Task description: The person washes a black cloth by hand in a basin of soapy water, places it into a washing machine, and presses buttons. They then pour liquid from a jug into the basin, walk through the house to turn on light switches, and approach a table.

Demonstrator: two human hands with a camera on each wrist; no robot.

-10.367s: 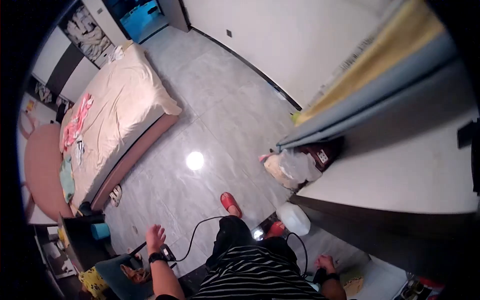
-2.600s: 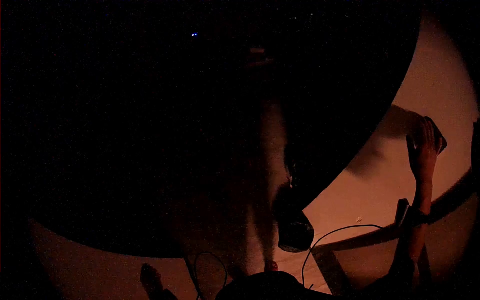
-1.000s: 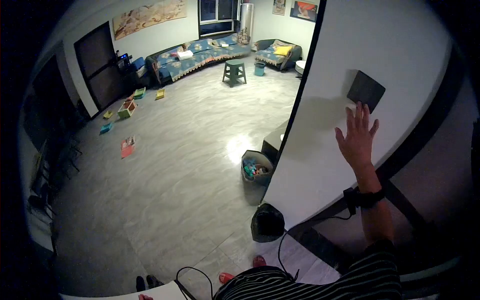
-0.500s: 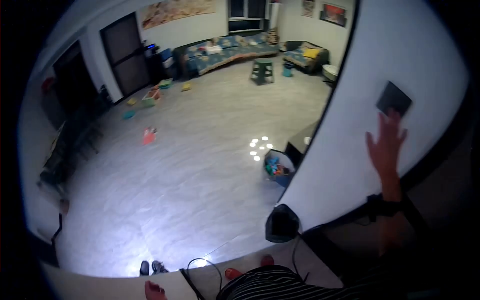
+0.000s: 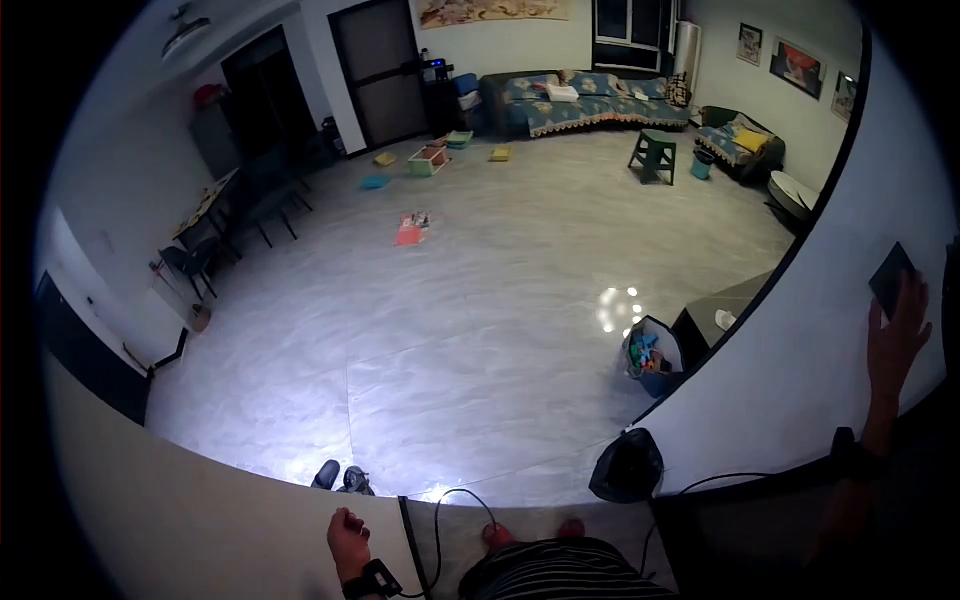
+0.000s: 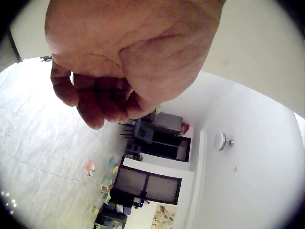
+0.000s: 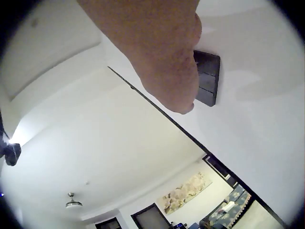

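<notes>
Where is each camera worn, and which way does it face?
Head: faces forward and down over the floor; shows left hand, right hand and striped clothing.
Left wrist: faces past the left hand toward floor and ceiling.
Right wrist: faces past the right hand toward ceiling and dark wall panel.
Head and right wrist share that panel.

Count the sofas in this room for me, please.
2: a long sofa along the far wall and a small sofa to the right of the green stool. Dark edges could hide another.
</notes>
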